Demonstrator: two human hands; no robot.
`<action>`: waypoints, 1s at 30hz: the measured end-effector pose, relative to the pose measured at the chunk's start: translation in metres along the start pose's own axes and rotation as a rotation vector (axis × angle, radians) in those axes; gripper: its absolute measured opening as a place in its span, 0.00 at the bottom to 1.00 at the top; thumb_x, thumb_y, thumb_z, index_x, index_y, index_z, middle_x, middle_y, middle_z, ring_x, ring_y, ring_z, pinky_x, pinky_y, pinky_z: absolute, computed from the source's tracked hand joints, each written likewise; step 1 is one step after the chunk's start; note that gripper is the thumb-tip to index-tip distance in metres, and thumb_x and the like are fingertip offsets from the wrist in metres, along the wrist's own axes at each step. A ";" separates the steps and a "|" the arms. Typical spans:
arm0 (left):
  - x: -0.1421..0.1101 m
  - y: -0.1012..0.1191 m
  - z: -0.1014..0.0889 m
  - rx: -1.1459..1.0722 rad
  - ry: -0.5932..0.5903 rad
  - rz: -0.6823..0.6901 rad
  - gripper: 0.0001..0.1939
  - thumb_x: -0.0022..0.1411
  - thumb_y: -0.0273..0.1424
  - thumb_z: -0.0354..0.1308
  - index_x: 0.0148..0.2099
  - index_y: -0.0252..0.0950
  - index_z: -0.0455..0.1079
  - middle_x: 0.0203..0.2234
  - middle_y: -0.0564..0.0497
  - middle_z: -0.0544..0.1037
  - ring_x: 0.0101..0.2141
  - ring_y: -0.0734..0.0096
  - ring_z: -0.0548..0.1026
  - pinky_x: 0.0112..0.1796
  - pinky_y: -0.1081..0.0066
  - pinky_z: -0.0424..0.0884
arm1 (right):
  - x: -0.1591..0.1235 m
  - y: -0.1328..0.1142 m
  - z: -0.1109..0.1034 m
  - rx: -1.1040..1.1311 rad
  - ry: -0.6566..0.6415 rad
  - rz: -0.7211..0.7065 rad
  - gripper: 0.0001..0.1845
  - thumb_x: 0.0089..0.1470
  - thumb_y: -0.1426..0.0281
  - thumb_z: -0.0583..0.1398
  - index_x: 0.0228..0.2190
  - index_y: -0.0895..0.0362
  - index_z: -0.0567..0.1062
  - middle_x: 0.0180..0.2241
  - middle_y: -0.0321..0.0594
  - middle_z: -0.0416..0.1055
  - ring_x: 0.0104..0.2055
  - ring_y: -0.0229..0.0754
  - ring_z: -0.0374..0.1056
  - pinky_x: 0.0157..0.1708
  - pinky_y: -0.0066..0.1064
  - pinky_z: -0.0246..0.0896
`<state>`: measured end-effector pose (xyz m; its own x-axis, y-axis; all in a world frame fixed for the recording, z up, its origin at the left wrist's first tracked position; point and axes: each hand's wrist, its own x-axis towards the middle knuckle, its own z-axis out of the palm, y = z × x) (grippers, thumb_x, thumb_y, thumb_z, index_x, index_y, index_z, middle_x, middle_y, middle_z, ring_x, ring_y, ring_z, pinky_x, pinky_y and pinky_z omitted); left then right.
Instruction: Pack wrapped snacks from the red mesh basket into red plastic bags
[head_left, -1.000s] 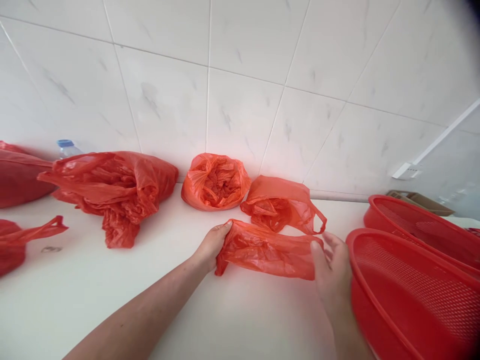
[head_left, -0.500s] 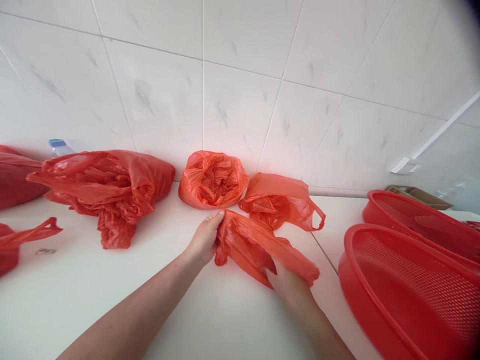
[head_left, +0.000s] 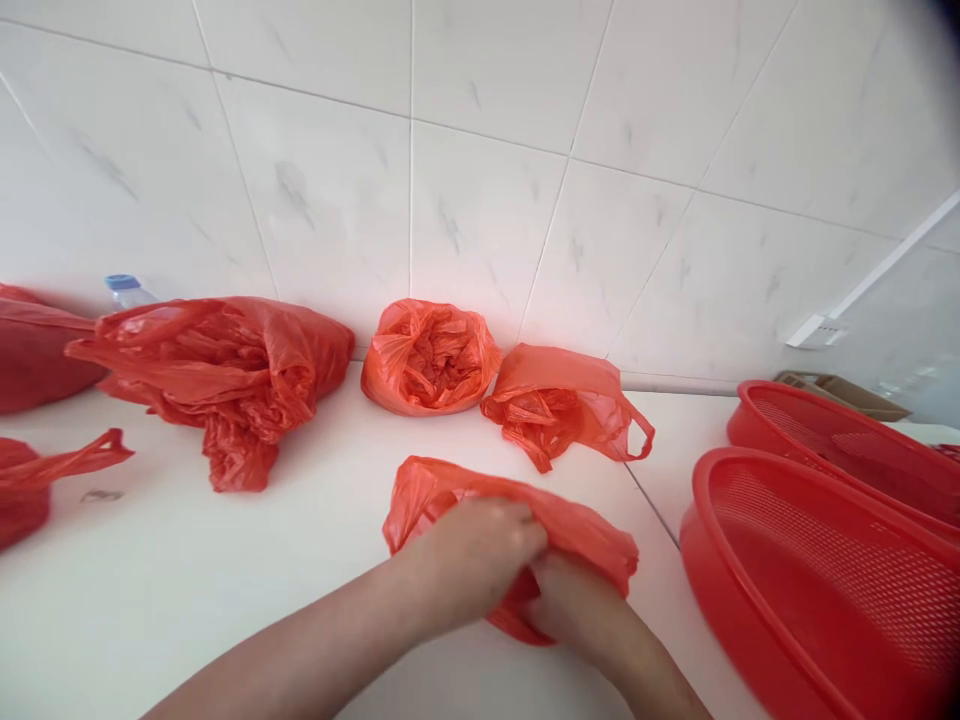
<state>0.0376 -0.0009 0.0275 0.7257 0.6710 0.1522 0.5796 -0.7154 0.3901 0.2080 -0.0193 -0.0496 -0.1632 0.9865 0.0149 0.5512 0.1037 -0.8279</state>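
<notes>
A thin red plastic bag [head_left: 442,480] lies crumpled over the white table in front of me. My left hand [head_left: 480,550] reaches across it, fingers curled closed at the bag's mouth, close to my right wrist. Inside the mouth is my right hand [head_left: 559,590]; its fingers are hidden by the plastic and by my left hand. Just beyond, an open red bag with a loop handle [head_left: 577,380] lies on its side. Beside that stands a rounded red bag stuffed with crumpled red plastic [head_left: 431,365].
Two red mesh baskets [head_left: 709,500] stand at the right. A large heap of red bags [head_left: 225,360] is at the left, with a blue-capped bottle [head_left: 124,283] behind it. More red bags [head_left: 45,350] lie at the left edge. A tiled wall [head_left: 330,200] closes the back.
My left hand has left the bag's far-left corner and moved right and nearer, to the mouth by my right wrist. The bag's left end has spread out and come down toward me.
</notes>
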 end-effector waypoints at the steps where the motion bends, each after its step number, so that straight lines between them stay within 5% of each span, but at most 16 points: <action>1: 0.004 -0.014 0.007 0.065 0.060 -0.080 0.16 0.54 0.18 0.51 0.40 0.41 0.73 0.40 0.46 0.77 0.39 0.57 0.75 0.40 0.62 0.69 | -0.003 -0.004 -0.003 -0.060 -0.071 -0.008 0.17 0.30 0.80 0.58 0.25 0.50 0.77 0.18 0.34 0.70 0.20 0.39 0.63 0.18 0.27 0.47; 4: 0.009 -0.051 0.015 0.157 0.113 -0.204 0.30 0.47 0.16 0.55 0.54 0.40 0.64 0.55 0.41 0.66 0.53 0.48 0.65 0.49 0.51 0.62 | -0.009 -0.015 -0.016 -0.197 -0.291 -0.014 0.28 0.36 0.79 0.55 0.39 0.46 0.76 0.30 0.35 0.76 0.28 0.40 0.68 0.22 0.26 0.52; 7: 0.004 -0.063 0.010 0.207 0.047 -0.193 0.36 0.42 0.14 0.57 0.54 0.42 0.63 0.55 0.43 0.65 0.54 0.50 0.63 0.48 0.54 0.64 | -0.010 -0.020 -0.027 -0.136 -0.406 0.033 0.24 0.43 0.75 0.56 0.43 0.47 0.75 0.28 0.34 0.75 0.25 0.37 0.66 0.22 0.24 0.53; 10: 0.001 -0.055 0.006 0.256 -0.022 -0.091 0.34 0.44 0.14 0.54 0.53 0.43 0.63 0.52 0.46 0.68 0.49 0.56 0.67 0.44 0.61 0.67 | -0.006 -0.021 -0.032 -0.089 -0.302 0.050 0.19 0.50 0.70 0.55 0.44 0.47 0.75 0.27 0.33 0.74 0.25 0.37 0.65 0.25 0.26 0.55; 13: 0.005 -0.042 0.006 0.281 -0.072 -0.010 0.25 0.46 0.13 0.50 0.45 0.39 0.68 0.42 0.47 0.73 0.40 0.61 0.71 0.37 0.66 0.68 | 0.002 -0.017 -0.031 -0.085 -0.014 0.038 0.13 0.56 0.65 0.52 0.36 0.49 0.76 0.27 0.34 0.72 0.27 0.39 0.66 0.28 0.29 0.59; 16: 0.007 -0.034 0.011 0.252 -0.152 -0.002 0.15 0.48 0.16 0.52 0.37 0.38 0.70 0.34 0.48 0.74 0.34 0.62 0.72 0.33 0.67 0.68 | 0.010 -0.009 -0.027 -0.093 0.135 -0.048 0.12 0.56 0.67 0.52 0.36 0.50 0.75 0.37 0.37 0.73 0.38 0.42 0.68 0.38 0.32 0.62; 19: -0.003 -0.034 0.018 0.180 -0.190 0.036 0.17 0.47 0.22 0.58 0.41 0.40 0.72 0.39 0.48 0.74 0.40 0.56 0.72 0.41 0.61 0.69 | 0.017 0.003 -0.023 -0.236 0.059 -0.047 0.24 0.48 0.68 0.59 0.49 0.50 0.71 0.51 0.41 0.67 0.53 0.48 0.61 0.51 0.39 0.56; 23: -0.020 -0.043 0.021 0.163 -0.196 0.021 0.27 0.44 0.19 0.58 0.47 0.46 0.70 0.48 0.49 0.72 0.49 0.51 0.68 0.46 0.55 0.67 | 0.023 0.011 -0.024 -0.491 -0.019 0.073 0.42 0.38 0.60 0.66 0.56 0.56 0.65 0.53 0.47 0.64 0.56 0.55 0.56 0.55 0.45 0.51; 26: -0.024 -0.048 0.017 0.095 -0.147 0.046 0.26 0.45 0.19 0.60 0.47 0.45 0.70 0.47 0.51 0.73 0.47 0.57 0.70 0.46 0.60 0.68 | 0.026 0.012 -0.026 -0.555 -0.042 0.108 0.45 0.36 0.57 0.66 0.57 0.54 0.64 0.56 0.45 0.61 0.58 0.54 0.54 0.56 0.44 0.50; 30: -0.024 -0.053 0.011 0.046 0.005 0.070 0.15 0.58 0.23 0.55 0.47 0.41 0.69 0.46 0.50 0.74 0.46 0.64 0.71 0.45 0.65 0.69 | 0.024 0.011 -0.029 -0.557 -0.016 0.099 0.41 0.39 0.58 0.65 0.56 0.53 0.66 0.56 0.42 0.61 0.58 0.52 0.55 0.56 0.41 0.51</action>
<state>-0.0064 0.0187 -0.0067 0.7632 0.6200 0.1819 0.5444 -0.7686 0.3359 0.2341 0.0092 -0.0423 -0.0989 0.9933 -0.0599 0.9126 0.0666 -0.4035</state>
